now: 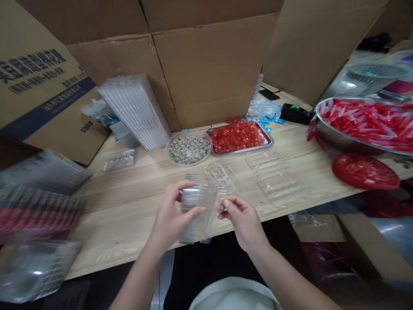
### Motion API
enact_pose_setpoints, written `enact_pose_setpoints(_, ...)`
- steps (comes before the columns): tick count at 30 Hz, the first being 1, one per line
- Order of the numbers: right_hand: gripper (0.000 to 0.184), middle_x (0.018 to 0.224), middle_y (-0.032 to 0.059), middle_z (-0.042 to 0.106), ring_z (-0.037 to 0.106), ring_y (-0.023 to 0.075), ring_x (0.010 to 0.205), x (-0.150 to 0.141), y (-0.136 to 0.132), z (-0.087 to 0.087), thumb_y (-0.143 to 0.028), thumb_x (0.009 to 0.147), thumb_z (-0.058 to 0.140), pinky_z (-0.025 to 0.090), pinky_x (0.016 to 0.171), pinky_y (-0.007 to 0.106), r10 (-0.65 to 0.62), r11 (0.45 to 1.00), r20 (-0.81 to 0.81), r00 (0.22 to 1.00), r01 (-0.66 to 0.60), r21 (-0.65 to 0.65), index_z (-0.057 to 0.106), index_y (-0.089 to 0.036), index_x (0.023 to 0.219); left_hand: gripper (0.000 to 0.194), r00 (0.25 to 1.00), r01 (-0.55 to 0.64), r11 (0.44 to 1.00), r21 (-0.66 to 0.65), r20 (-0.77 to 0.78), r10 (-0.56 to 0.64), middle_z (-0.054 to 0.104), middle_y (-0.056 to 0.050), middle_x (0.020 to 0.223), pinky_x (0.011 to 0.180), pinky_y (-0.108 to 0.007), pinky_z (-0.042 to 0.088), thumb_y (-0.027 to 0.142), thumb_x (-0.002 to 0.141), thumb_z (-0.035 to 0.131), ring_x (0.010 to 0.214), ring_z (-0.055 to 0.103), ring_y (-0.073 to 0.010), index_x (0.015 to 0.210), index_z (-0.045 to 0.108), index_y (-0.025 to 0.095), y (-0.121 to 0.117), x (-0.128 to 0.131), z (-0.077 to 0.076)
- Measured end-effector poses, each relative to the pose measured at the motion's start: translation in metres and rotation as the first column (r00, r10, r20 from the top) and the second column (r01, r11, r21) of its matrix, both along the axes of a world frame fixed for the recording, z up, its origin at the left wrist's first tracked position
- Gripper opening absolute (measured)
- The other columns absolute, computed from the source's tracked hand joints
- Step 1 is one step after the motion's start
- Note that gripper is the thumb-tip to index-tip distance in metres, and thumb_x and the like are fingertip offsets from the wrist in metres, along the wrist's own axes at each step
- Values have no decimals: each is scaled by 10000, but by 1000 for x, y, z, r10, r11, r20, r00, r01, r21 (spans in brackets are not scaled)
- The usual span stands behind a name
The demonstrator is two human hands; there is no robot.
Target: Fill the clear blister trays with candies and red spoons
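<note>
My left hand (pixel 172 215) is wrapped round a stack of clear plastic trays (pixel 191 215), held on edge above the front of the table, fingers behind and thumb in front. One clear plastic tray (pixel 210 211) leans away from the stack on its right side. My right hand (pixel 243 219) is closed in a pinch at that tray's right edge; blur hides the exact contact. Just beyond the hands, another clear tray (pixel 222 174) lies on the wooden table (pixel 129 215). More clear trays (pixel 279 183) lie flat to the right.
Behind stand a round dish of small wrapped pieces (pixel 189 150), a metal tray of red pieces (pixel 238 137) and tall stacked trays (pixel 135 112). A metal bowl of red-and-white items (pixel 368 122) and red basket (pixel 364 171) are right. Blurred packs (pixel 38 211) sit left; cardboard (pixel 209 69) walls the back.
</note>
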State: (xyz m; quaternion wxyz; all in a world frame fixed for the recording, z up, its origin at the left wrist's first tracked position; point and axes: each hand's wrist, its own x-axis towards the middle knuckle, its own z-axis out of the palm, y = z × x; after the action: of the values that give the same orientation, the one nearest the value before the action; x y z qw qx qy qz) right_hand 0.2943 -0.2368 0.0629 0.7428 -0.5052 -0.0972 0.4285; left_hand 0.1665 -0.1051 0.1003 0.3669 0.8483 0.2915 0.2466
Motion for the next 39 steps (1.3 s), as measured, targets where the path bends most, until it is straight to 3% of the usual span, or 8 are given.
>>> enact_pose_setpoints(8, 166, 702, -8, 583, 557, 94, 679, 15, -76, -56, -341, 779, 678, 491, 603, 194, 54, 991, -296, 954, -88, -103, 640, -180, 787, 450, 725, 229, 860, 455, -670, 161, 521, -133, 1115, 825, -452, 445, 261, 764, 612, 1006, 543, -322, 1209, 553, 231, 65, -43, -52)
enact_pose_setpoints(13, 176, 666, -25, 554, 518, 60, 589, 24, -111, -76, -319, 739, 723, 492, 542, 161, -58, 987, -398, 916, -6, -158, 640, -168, 774, 421, 737, 616, 620, 486, -632, -238, 389, -78, 1417, 1073, -463, 208, 107, 852, 476, 1344, 267, -284, 1237, 529, 268, 64, 33, -63)
enact_pose_setpoints(17, 179, 670, -31, 552, 517, 55, 577, 33, -128, -75, -312, 729, 733, 496, 514, 154, -165, 981, -383, 909, 110, -161, 640, -166, 774, 323, 631, 767, 509, 391, -606, -485, 503, -31, 1326, 1022, -375, 304, 135, 888, 444, 1254, 403, -223, 1145, 585, 271, 50, 112, -69)
enact_pose_setpoints(27, 379, 911, 23, 693, 655, 159, 903, 32, -126, -73, -346, 694, 755, 525, 869, 292, -395, 918, -325, 859, 358, -170, 591, -220, 1011, 312, 800, 579, 700, 419, -456, -389, 572, -56, 1172, 928, -381, 427, 299, 901, 443, 1082, 533, -234, 1174, 535, 181, 6, 160, -64)
enact_pose_setpoints(30, 512, 1084, 77, 664, 635, 218, 1011, 19, -128, -76, -379, 759, 686, 494, 925, 397, -350, 918, -161, 923, 304, -253, 465, -247, 1202, 488, 909, 325, 822, 467, -395, -135, 424, -175, 1329, 1019, -493, 315, 372, 917, 363, 1259, 381, -339, 1287, 398, 56, 31, 113, -57)
enact_pose_setpoints(32, 499, 1097, 104, 648, 641, 252, 984, 10, -132, -85, -364, 766, 671, 507, 884, 463, -366, 857, 144, 919, 394, -332, 463, -242, 1203, 791, 880, -83, 865, 495, -370, 296, 305, -251, 1410, 1020, -559, 281, 524, 741, 608, 1323, 255, -417, 1339, 339, 81, 55, 75, -59)
enact_pose_setpoints(36, 329, 1148, 102, 629, 551, 302, 1129, 8, -132, -102, -231, 766, 630, 433, 956, 523, 18, 867, 888, 459, 435, -242, 619, -262, 1094, 1080, 622, -275, 889, 367, -637, 455, 149, -280, 1478, 968, -645, 247, 639, 607, 651, 1327, 193, -493, 1447, 150, 181, 92, 23, -73)
enact_pose_setpoints(39, 412, 1273, 73, 575, 436, 316, 1259, 20, -115, -98, -168, 800, 569, 327, 1031, 571, 281, 922, 954, 100, 248, -298, 590, -291, 1194, 1025, 599, -263, 923, 282, -702, 385, 269, -258, 1432, 962, -621, 274, 601, 621, 646, 1279, 310, -475, 1449, 175, 223, 98, 5, -73)
